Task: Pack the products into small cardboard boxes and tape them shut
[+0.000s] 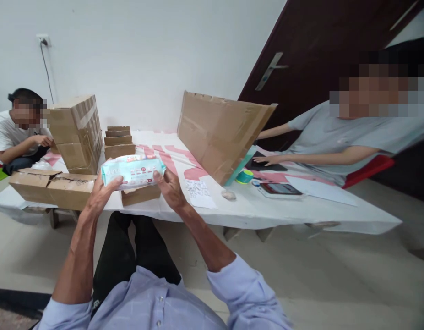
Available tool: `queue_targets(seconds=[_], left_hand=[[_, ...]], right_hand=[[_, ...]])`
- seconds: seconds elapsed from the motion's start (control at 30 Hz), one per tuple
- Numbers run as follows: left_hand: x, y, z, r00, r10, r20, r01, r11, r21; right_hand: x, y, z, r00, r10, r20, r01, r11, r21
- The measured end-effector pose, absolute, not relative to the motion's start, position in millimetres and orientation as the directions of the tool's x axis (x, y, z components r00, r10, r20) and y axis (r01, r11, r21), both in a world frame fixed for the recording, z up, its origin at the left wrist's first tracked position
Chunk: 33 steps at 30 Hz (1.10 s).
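I hold a pale green pack of wet wipes (132, 171) up in front of me with both hands, over the near edge of a low white-covered table (267, 215). My left hand (101, 192) grips its left end, fingers curled round it. My right hand (170, 185) grips the right end in the same way. Just below the pack a small brown carton (140, 195) sits on the table edge.
Flat cartons (52, 185) lie at the left, taller taped boxes (78, 133) and a stack of small ones (118, 140) behind. A large cardboard sheet (220, 133) stands tilted mid-table. Tape roll (244, 176), tablet (280, 189) and papers lie right. One person sits at the left, another at the right.
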<state>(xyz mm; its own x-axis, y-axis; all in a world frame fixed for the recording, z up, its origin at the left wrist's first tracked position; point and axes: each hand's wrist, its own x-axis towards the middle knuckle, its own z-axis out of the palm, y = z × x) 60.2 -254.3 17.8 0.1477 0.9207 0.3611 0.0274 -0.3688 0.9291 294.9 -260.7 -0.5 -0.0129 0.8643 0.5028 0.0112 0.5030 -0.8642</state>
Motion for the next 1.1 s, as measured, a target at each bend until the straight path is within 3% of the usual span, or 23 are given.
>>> queue_targets(seconds=[0.1,0.2,0.37,0.53,0.67,0.8,0.87,0.97,1.1], left_hand=[[58.9,-267.8,45.8,0.185,0.904,0.385,0.104,-0.408,0.907],[55.3,-279.4,54.7,0.229,0.904,0.361,0.214,-0.408,0.887],[42.3,-283.4,26.6,0.344,0.906,0.246,0.400,-0.379,0.835],[29.1,-273.5,12.4,0.414,0.879,0.235,0.483,-0.431,0.762],[9.5,-253.5,39.4,0.352,0.865,0.357,0.553,-0.500,0.666],[-12.4,-209.6,77.3,0.163,0.841,0.517,0.689,-0.472,0.550],[-17.4,-176.5,89.4,0.100,0.799,0.593,0.764,-0.443,0.469],[-16.1,-119.0,89.9,0.117,0.768,0.630,0.842,-0.413,0.347],[-3.0,-48.4,61.0,0.246,0.848,0.470,0.870,-0.407,0.279]], right_hand=[[303.4,-265.1,13.8,-0.061,0.818,0.571,-0.037,0.570,-0.821],[310.5,-269.1,-0.2,-0.080,0.849,0.522,-0.055,0.519,-0.853],[312.4,-280.2,-58.4,-0.185,0.906,0.381,-0.032,0.381,-0.924],[316.1,-269.4,-85.2,-0.303,0.870,0.390,-0.050,0.394,-0.918],[344.0,-218.7,-80.7,-0.063,0.879,0.473,0.168,0.477,-0.863],[376.2,-154.7,-78.3,0.166,0.923,0.348,0.396,0.261,-0.881],[383.2,-135.2,-76.7,0.083,0.968,0.235,0.412,0.182,-0.893],[381.6,-129.9,-73.0,-0.117,0.977,0.179,0.393,0.212,-0.895],[371.8,-148.8,-78.7,-0.117,0.974,0.194,0.497,0.227,-0.838]])
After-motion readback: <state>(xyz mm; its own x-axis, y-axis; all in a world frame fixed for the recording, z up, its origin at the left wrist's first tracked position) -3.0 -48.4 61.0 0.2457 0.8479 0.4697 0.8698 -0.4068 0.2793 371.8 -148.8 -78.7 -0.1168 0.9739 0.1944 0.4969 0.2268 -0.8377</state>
